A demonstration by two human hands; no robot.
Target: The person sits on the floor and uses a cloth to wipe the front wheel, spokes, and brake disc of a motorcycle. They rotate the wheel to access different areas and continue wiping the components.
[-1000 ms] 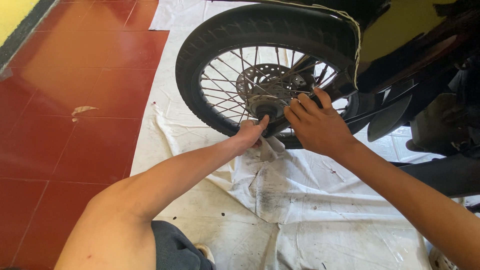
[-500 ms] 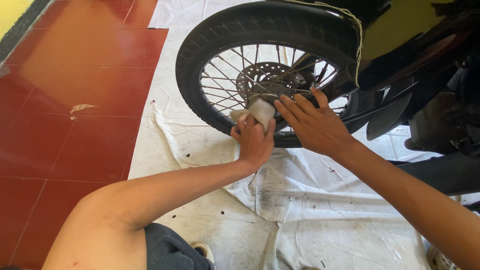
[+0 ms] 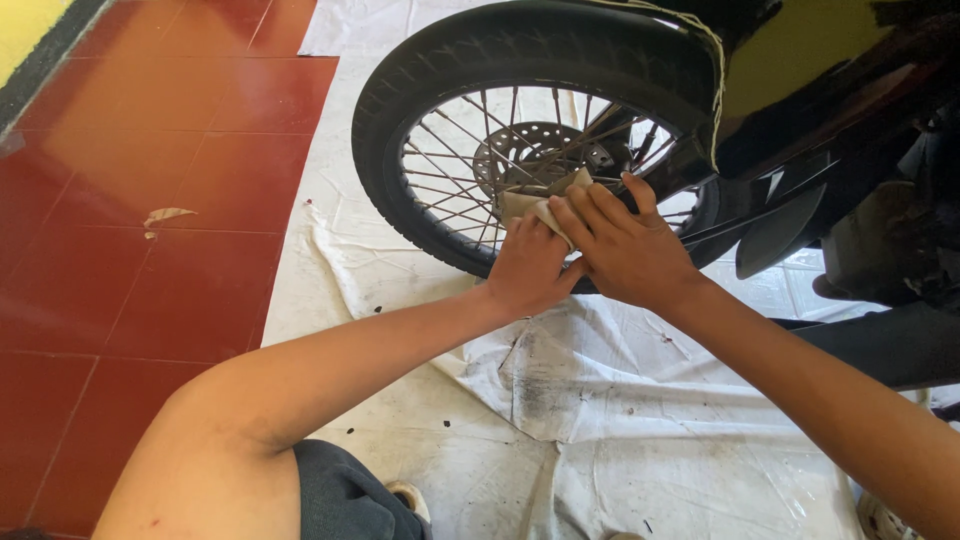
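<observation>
red floor tiles [image 3: 150, 130] fill the left side, with a stained white sheet [image 3: 600, 400] spread beside them under a motorcycle. on the sheet a spoked front wheel [image 3: 400, 150] is seen, its black tyre under a dark mudguard [image 3: 800, 90]. at the wheel's middle a pale cloth [image 3: 530, 200] is pressed against the hub [image 3: 530, 150], between the spokes. the left hand [image 3: 530, 270] is curled up under the cloth, fingers grasping its lower part. the right hand [image 3: 625, 250] is laid over it from the right, fingers bent and pinching the same cloth. wiping appears under way at the hub; the rim and the spokes look not yet wiped, though it cannot be told how clean they are.
</observation>
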